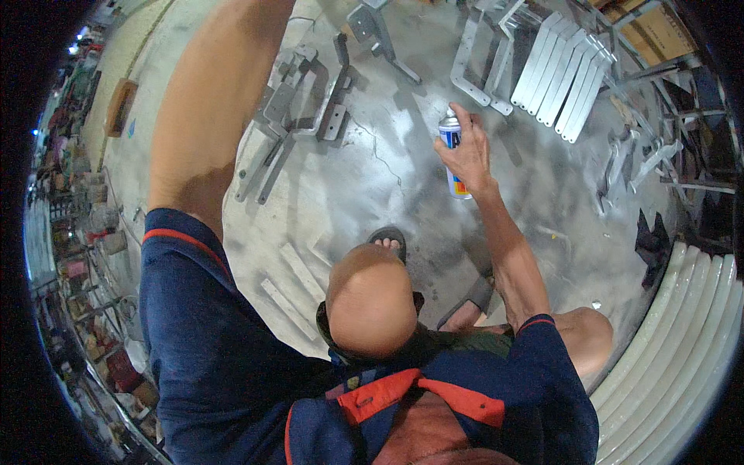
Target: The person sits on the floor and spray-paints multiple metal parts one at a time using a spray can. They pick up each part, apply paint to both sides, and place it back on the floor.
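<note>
My right hand (470,153) is wrapped round an upright spray can (459,187) with a blue, white and red-yellow label. Its index finger lies on the nozzle at the top. The can is over the grey-stained concrete floor (387,167). My left forearm (205,105) stretches forward past the upper edge, so the left hand is out of sight. Between the arms, grey bent metal brackets (287,105) lie in a cluster at the left. Beyond the can are more angled brackets (463,66) and a row of silver flat bars (549,70).
Bent metal pieces (616,170) lie at the right near a metal rack (697,186). Long pale curved lengths (674,349) are stacked at lower right. Flat strips (287,306) lie left of my knee (372,302). A cardboard box (657,35) stands far right; cluttered shelves (85,279) line the left.
</note>
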The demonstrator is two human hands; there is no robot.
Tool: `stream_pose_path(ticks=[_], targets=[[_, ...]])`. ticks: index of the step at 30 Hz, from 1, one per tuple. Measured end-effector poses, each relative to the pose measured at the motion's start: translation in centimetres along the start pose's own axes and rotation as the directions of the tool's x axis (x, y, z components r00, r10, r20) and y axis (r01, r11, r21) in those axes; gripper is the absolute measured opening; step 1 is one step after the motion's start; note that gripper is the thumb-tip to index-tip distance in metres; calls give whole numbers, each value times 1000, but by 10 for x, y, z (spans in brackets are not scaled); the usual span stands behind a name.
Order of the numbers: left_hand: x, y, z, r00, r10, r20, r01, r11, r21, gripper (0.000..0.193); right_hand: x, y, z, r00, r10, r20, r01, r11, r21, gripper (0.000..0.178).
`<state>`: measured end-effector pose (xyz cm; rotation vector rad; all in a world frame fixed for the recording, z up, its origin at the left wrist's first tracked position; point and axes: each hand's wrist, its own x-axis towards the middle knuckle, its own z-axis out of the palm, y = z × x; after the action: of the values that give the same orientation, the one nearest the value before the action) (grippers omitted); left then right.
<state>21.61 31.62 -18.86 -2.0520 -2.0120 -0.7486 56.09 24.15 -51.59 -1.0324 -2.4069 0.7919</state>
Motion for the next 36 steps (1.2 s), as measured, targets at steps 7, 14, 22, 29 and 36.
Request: stream_pose_path(ticks=[7, 14, 22, 29, 36], targets=[[-3, 9, -2, 1000, 5, 19, -4, 998, -55, 25, 31, -23, -4, 956, -189, -225, 202, 979, 38, 76], [-9, 7, -7, 998, -38, 53, 40, 999, -32, 22, 48, -37, -15, 966, -158, -204, 170, 984, 44, 76], [-20, -17, -8, 999, -44, -32, 43, 999, -12, 19, 9, 2, 13, 996, -81, -41, 79, 996, -48, 79], [-28, -21, -9, 987, -134, -94, 133, 991, -16, 20, 57, -32, -16, 915, -236, -326, 273, 959, 73, 74], [-23, -11, 4, 963, -215, -163, 207, 976, -66, 23, 25, -15, -3, 1000, -15, -7, 14, 995, -99, 78]])
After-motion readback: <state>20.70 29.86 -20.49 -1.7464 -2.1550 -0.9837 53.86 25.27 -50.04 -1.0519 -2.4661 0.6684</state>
